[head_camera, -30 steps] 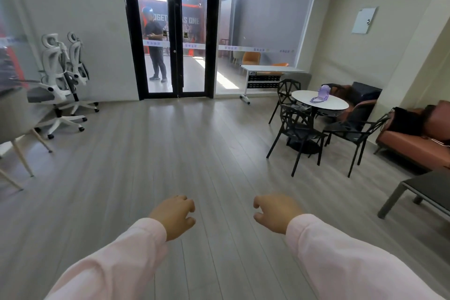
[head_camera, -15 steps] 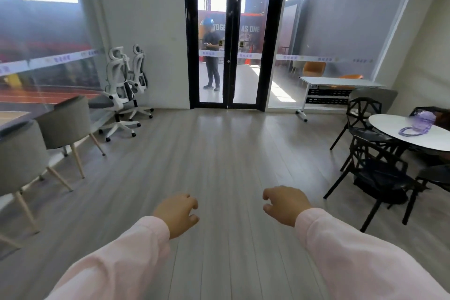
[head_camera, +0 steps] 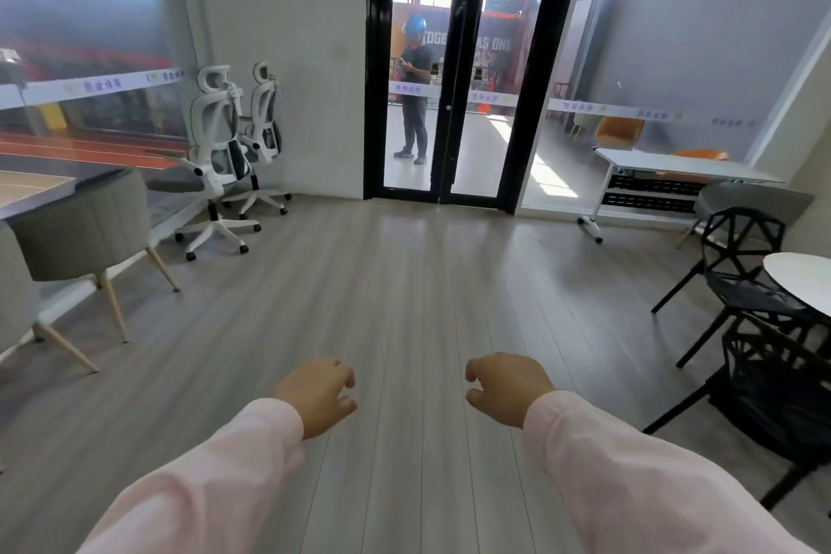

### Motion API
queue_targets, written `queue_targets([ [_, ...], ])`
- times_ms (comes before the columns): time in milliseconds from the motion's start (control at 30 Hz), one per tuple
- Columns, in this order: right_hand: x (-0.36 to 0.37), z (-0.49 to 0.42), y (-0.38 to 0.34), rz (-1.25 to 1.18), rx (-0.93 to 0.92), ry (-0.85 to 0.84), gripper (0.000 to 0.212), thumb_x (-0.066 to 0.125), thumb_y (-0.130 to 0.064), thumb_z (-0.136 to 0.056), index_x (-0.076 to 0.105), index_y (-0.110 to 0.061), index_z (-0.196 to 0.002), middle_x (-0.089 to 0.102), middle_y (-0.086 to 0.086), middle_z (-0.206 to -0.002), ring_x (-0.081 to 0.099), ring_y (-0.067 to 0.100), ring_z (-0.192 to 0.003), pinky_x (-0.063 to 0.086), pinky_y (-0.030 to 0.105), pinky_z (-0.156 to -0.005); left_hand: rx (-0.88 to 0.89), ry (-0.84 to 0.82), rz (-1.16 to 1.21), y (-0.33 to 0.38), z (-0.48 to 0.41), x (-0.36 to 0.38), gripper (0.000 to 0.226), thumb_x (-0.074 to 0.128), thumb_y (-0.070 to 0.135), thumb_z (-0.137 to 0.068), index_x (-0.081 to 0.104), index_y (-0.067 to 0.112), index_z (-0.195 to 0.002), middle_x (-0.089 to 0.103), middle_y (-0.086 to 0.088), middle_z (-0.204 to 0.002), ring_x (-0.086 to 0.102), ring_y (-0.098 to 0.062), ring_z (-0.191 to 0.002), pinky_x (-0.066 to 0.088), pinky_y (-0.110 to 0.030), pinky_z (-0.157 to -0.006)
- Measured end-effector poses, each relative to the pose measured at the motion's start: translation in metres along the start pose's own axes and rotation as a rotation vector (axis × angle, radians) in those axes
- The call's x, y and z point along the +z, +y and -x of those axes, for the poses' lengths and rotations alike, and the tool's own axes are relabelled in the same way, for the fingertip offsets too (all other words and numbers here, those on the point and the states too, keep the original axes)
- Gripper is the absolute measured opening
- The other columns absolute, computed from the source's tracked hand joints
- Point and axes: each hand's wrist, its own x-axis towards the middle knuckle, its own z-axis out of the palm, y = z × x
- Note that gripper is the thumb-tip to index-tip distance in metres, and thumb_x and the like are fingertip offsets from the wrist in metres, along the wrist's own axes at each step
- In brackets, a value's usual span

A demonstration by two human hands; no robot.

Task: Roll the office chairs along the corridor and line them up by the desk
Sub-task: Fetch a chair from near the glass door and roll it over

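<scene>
Far left of the left hand (head_camera: 317,396): a grey tub chair (head_camera: 85,229) on splayed wooden legs, drawn up to the edge of a dark counter (head_camera: 49,187).

Ahead-left of that hand, well apart from it: near office chair (head_camera: 215,157) and far office chair (head_camera: 265,121), both white, side by side against the wall, castors on the floor.

Bare plank floor (head_camera: 404,283) runs open from both hands to the black glass double door (head_camera: 449,81) (leaves look closed).

Right of the right hand (head_camera: 508,389): white table (head_camera: 674,166) by the window, black frame chairs (head_camera: 737,247), rim of a round table (head_camera: 800,279).

Left hand: fingers loosely curled, relaxed, holding and touching nothing. Right hand: same.

Against half a second ago: door and office chairs appear larger and further right in view; both hands unchanged in pose.
</scene>
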Motion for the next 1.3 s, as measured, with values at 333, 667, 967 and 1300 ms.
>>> queue_targets([
  [333, -0.058, -0.208, 0.051, -0.021, -0.012, 0.018, 0.037, 0.045, -0.038, -0.094, 0.054, -0.023, -0.126, 0.062, 0.001, -0.12, 0.06, 0.022, -0.105, 0.048, 0.033, -0.088, 0.011, 0.005, 0.007, -0.039, -0.212, -0.06, 0.038, 0.046, 0.037, -0.093, 0.049, 0.019, -0.126, 0.047, 0.0, -0.13, 0.044, -0.017, -0.12, 0.037, -0.028, -0.094],
  [667, -0.092, -0.45, 0.118, -0.032, -0.073, 0.041, 0.036, 0.046, -0.04, -0.092, 0.054, -0.026, -0.125, 0.06, 0.0, -0.123, 0.058, 0.023, -0.108, 0.047, 0.034, -0.09, -0.051, 0.08, -0.025, -0.094, -0.44, -0.104, 0.038, 0.049, 0.038, -0.091, 0.051, 0.019, -0.124, 0.048, -0.002, -0.129, 0.042, -0.02, -0.121, 0.036, -0.029, -0.096],
  [967, -0.159, -0.669, 0.15, -0.008, -0.207, 0.038, 0.037, 0.046, -0.037, -0.093, 0.054, -0.024, -0.126, 0.059, 0.001, -0.125, 0.058, 0.025, -0.109, 0.046, 0.033, -0.091, -0.179, 0.109, -0.015, -0.151, -0.614, -0.16, 0.037, 0.048, 0.038, -0.091, 0.052, 0.019, -0.122, 0.049, -0.003, -0.127, 0.042, -0.02, -0.121, 0.036, -0.032, -0.099],
  [1300, -0.192, -0.892, 0.135, 0.065, -0.304, 0.028, 0.036, 0.044, -0.039, -0.093, 0.053, -0.025, -0.125, 0.061, 0.0, -0.121, 0.06, 0.024, -0.104, 0.049, 0.034, -0.085, -0.27, 0.095, 0.027, -0.262, -0.785, -0.192, 0.036, 0.048, 0.037, -0.092, 0.051, 0.019, -0.123, 0.048, -0.002, -0.128, 0.041, -0.019, -0.122, 0.035, -0.029, -0.095],
])
